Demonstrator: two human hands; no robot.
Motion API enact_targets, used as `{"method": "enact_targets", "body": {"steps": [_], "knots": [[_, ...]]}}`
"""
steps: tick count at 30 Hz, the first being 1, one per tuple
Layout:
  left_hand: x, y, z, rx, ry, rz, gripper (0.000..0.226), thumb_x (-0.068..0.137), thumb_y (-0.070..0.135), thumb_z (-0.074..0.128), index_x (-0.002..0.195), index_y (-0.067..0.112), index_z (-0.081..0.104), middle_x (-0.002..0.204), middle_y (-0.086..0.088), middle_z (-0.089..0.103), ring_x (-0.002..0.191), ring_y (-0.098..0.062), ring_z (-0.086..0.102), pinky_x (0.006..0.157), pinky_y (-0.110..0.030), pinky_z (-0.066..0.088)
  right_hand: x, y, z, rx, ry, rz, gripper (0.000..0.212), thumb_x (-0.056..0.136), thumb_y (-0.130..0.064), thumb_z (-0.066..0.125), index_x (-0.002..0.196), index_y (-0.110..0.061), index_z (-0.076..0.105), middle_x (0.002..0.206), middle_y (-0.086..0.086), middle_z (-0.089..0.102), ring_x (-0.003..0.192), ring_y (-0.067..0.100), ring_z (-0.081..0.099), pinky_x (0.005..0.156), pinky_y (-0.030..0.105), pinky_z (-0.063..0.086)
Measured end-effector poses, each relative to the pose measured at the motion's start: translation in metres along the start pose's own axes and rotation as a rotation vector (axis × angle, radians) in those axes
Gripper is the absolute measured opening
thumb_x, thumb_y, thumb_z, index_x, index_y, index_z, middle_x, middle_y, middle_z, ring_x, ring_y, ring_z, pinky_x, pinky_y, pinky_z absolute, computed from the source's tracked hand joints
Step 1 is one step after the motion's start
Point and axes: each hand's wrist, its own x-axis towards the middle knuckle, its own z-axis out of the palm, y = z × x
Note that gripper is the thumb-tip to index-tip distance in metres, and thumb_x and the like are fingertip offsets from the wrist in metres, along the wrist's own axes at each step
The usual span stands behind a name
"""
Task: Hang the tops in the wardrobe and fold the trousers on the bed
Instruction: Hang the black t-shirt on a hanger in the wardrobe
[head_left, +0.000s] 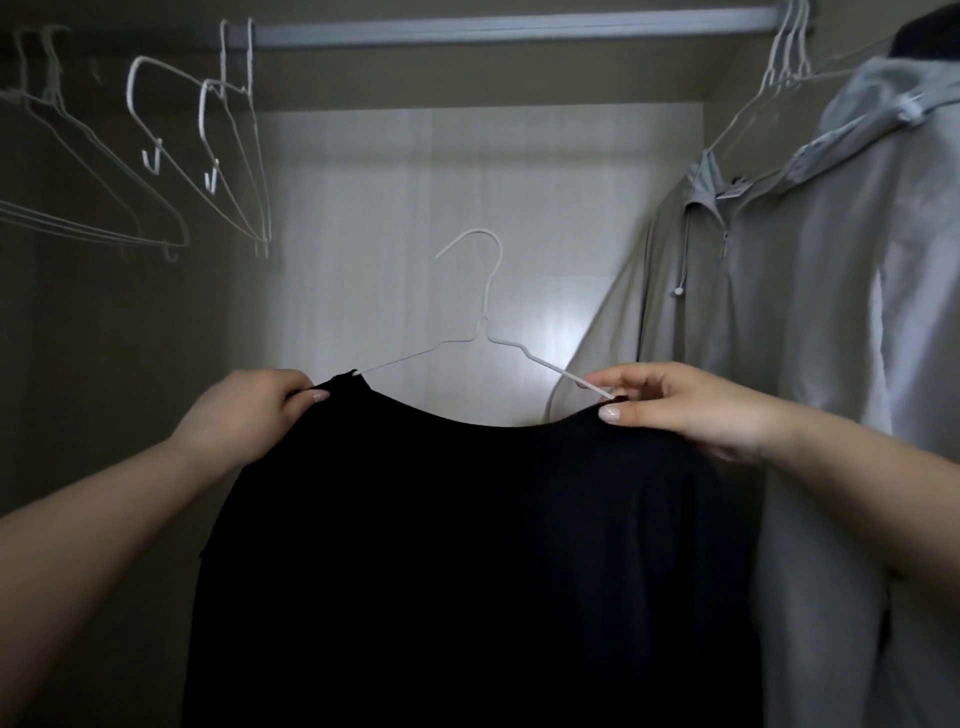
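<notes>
Wardrobe rail overhead, I hold the black top below it on a white hanger. Left hand and right hand each pinch a shoulder, seating the fabric. Beside it hangs a grey hooded top.

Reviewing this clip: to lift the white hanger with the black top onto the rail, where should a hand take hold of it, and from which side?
Probably the bare neck of the white hanger, just under its hook, reached from below and the front. That stem stands clear above the black top, and the hook stays free for the rail. Now the left hand and right hand pinch the shoulders.
</notes>
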Motion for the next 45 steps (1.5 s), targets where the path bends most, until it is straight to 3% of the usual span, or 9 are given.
{"method": "enact_targets", "body": {"steps": [3,8,11,14,16,24,33,38,45], "knots": [[0.005,-0.001,-0.003,-0.001,0.014,-0.009,0.028,0.095,0.039,0.052,0.077,0.021,0.062,0.066,-0.001,0.054,0.074,-0.030,0.059,0.066,-0.035,0.045,-0.013,-0.009,-0.010,0.144,-0.162,0.187,0.042,0.071,-0.026,0.071,0.109,-0.006,0.069,0.114,0.019,0.067,0.100,0.027,0.065,0.088,0.039,0.052],[0.001,0.003,0.007,-0.098,-0.079,-0.050,0.025,0.095,0.033,0.054,0.075,0.019,0.058,0.065,0.003,0.062,0.064,-0.018,0.064,0.065,-0.031,0.046,-0.018,-0.011,0.007,0.384,-0.105,0.101,0.025,0.075,-0.009,0.061,0.096,-0.006,0.074,0.098,0.017,0.071,0.083,0.021,0.071,0.069,0.027,0.058],[0.000,0.018,0.014,-0.475,-0.135,-0.125,0.007,0.093,0.021,0.060,0.100,0.022,0.060,0.103,-0.003,0.068,0.072,-0.015,0.070,0.079,-0.032,0.054,-0.017,-0.016,0.019,0.388,0.007,0.028,0.022,0.079,-0.006,0.056,0.089,-0.012,0.075,0.090,0.013,0.072,0.078,0.020,0.070,0.065,0.024,0.055],[-0.005,0.050,0.016,-0.688,-0.178,-0.170,0.055,0.088,0.032,0.065,0.139,0.028,0.042,0.141,-0.001,0.045,0.118,-0.021,0.058,0.103,-0.044,0.044,-0.019,-0.020,0.027,0.425,0.084,0.032,0.026,0.088,-0.005,0.051,0.084,-0.012,0.076,0.086,0.013,0.072,0.074,0.020,0.070,0.062,0.024,0.055],[-0.013,0.081,0.015,-0.827,-0.209,-0.167,0.073,0.085,0.041,0.067,0.148,0.033,0.030,0.149,0.006,0.036,0.128,-0.015,0.048,0.108,-0.042,0.040,-0.021,-0.025,0.029,0.430,0.165,0.024,0.028,0.089,-0.006,0.051,0.079,-0.013,0.076,0.083,0.012,0.072,0.071,0.020,0.070,0.060,0.024,0.056],[0.001,0.208,-0.005,-1.284,-0.341,-0.081,0.066,0.085,0.048,0.063,0.143,0.040,0.033,0.135,0.012,0.050,0.115,-0.002,0.054,0.096,-0.039,0.051,-0.001,-0.083,-0.001,0.474,0.565,0.060,0.011,0.082,-0.017,0.062,0.085,-0.008,0.068,0.067,0.011,0.071,0.055,0.022,0.067,0.054,0.027,0.055],[0.050,0.288,-0.047,-1.525,-0.229,0.058,0.032,0.099,0.026,0.047,0.128,0.039,0.052,0.117,0.017,0.062,0.107,0.002,0.056,0.099,-0.040,0.049,0.028,-0.162,-0.077,0.359,0.783,-0.066,0.008,0.084,-0.013,0.059,0.082,-0.007,0.064,0.071,0.012,0.062,0.060,0.026,0.058,0.061,0.030,0.047],[0.062,0.310,-0.067,-1.620,-0.262,0.126,0.031,0.101,0.017,0.045,0.122,0.038,0.053,0.114,0.011,0.066,0.099,-0.001,0.065,0.085,-0.032,0.057,0.037,-0.191,-0.115,0.331,0.867,-0.139,0.008,0.085,-0.011,0.056,0.085,-0.007,0.062,0.074,0.012,0.062,0.063,0.026,0.060,0.062,0.030,0.049],[0.064,0.322,-0.066,-1.618,-0.343,0.186,0.037,0.101,0.016,0.041,0.125,0.043,0.050,0.108,0.017,0.071,0.102,-0.004,0.067,0.097,-0.041,0.052,0.049,-0.190,-0.148,0.279,0.924,-0.078,0.008,0.086,-0.008,0.053,0.091,-0.004,0.057,0.073,0.012,0.056,0.071,0.026,0.057,0.071,0.033,0.045]]}}
